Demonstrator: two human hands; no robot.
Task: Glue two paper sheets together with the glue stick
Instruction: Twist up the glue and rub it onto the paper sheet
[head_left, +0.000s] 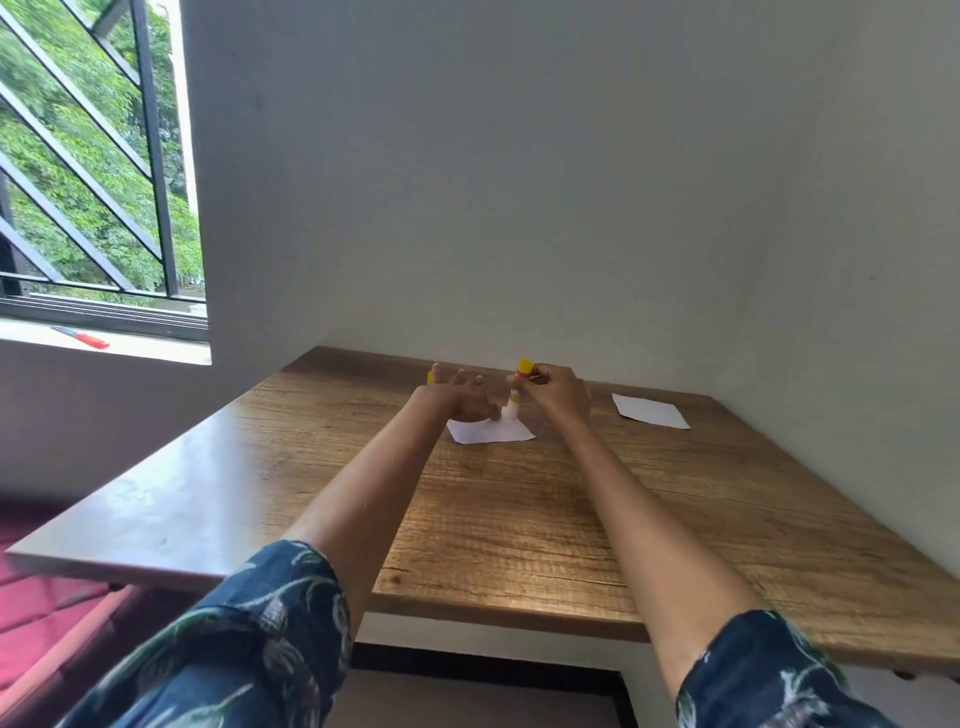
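The fingers of the right hand (558, 392) are curled round the upper part of a white glue stick with a yellow end (518, 389), which stands nearly upright with its lower tip on a small white paper sheet (491, 430) lying on the wood-grain table top (519, 519). The left hand (460, 397) lies just beside the stick with its fingers spread and straight, pointing away from the person, its heel and thumb side resting on the left part of the same sheet; it grasps nothing. Both forearms reach far out across the table, bare from the wrists to dark blue patterned sleeves (249, 639) near the bottom edge.

There are two hands, one glue stick and two paper sheets: the one under the hands and a second white sheet (652, 411) lying flat well apart to the right, near the wall. A small yellow thing (430, 378) shows just behind the left hand; most of it is hidden and I cannot tell what it is. The near sheet's far edge is covered by the hands, and the contact of the stick's tip with the paper is too small to make out clearly. A red-handled object (83, 337) lies on the window sill at left.
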